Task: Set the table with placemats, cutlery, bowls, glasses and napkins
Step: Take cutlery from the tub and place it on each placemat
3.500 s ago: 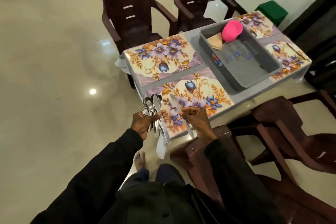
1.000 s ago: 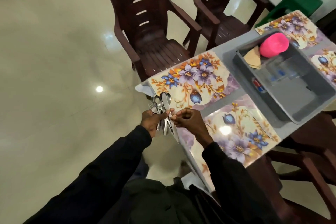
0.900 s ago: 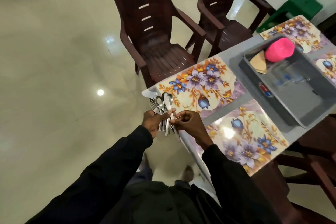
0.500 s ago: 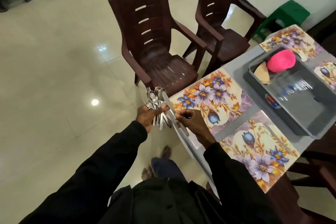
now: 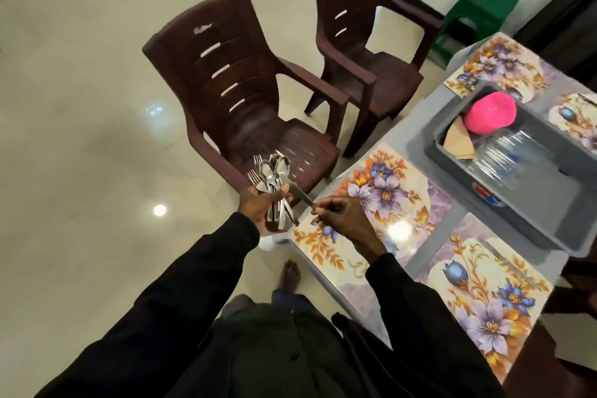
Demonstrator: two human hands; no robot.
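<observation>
Head view: left hand (image 5: 258,206) grips cutlery bundle (image 5: 273,175); right hand (image 5: 343,217) pinches knife (image 5: 302,198).

We find the surface (image 5: 418,126) at 3 o'clock, carrying placemats (image 5: 381,191) around a tub (image 5: 517,226). In the tub lie a bowl (image 5: 489,112), napkins (image 5: 457,140) and glasses (image 5: 510,155). Two chairs (image 5: 239,100) stand at 12 o'clock, with a stool (image 5: 478,10) at 1 o'clock.

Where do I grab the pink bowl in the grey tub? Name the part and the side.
Probably from above, fingers spread over the domed back of the pink bowl: it seems to lie mouth down in the far end of the grey tub, its rim hidden. The tub wall and the brown napkins crowd its sides, so only the top is free.
</observation>
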